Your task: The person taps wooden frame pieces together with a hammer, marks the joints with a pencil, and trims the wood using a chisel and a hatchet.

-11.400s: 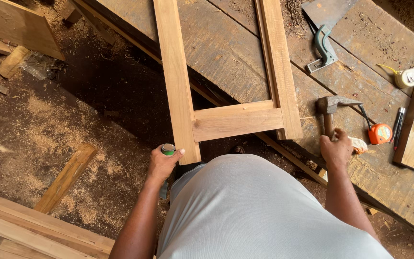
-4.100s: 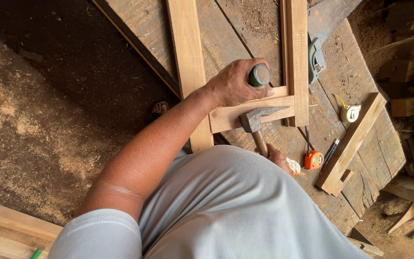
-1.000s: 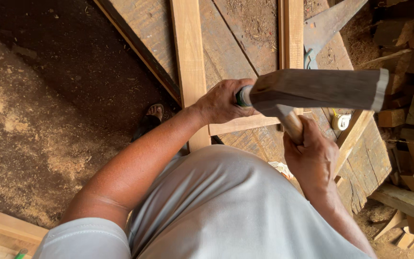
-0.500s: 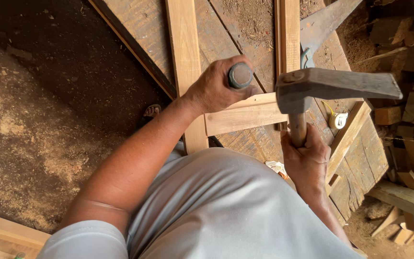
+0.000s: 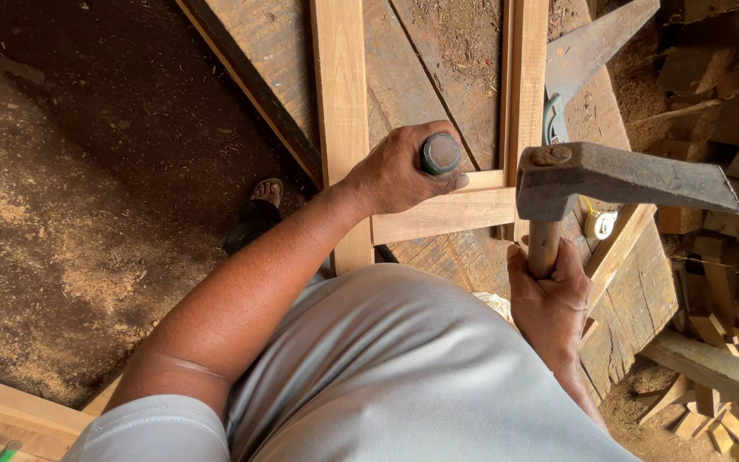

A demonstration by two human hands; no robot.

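1. The rough grey plank surface (image 5: 438, 94) fills the upper middle of the view, with sawdust-strewn earth floor (image 5: 62, 257) to its left and a heap of wood offcuts (image 5: 729, 257) to its right.
2. On the surface lies the pale wooden frame (image 5: 341, 103): two long rails running away from the person, joined near the body by a short cross rail.
3. The steel-headed hammer with a wooden handle (image 5: 609, 175) is raised above the right rail, its head level and pointing right. The right hand (image 5: 549, 299) is closed around the lower handle.
4. The left hand (image 5: 395, 175) is wrapped tight around the green-handled chisel (image 5: 440, 154), held upright with its butt cap facing the camera. It stands at the joint where the cross rail meets the frame; the blade is hidden by the hand.
5. A yellow tape measure (image 5: 599, 224) lies on the surface beside the hammer handle.
6. Judged from this, the step in hand is chiselling at the joint, hammer poised. The next blow calls for a square drop onto the small cap, clear of the left thumb.
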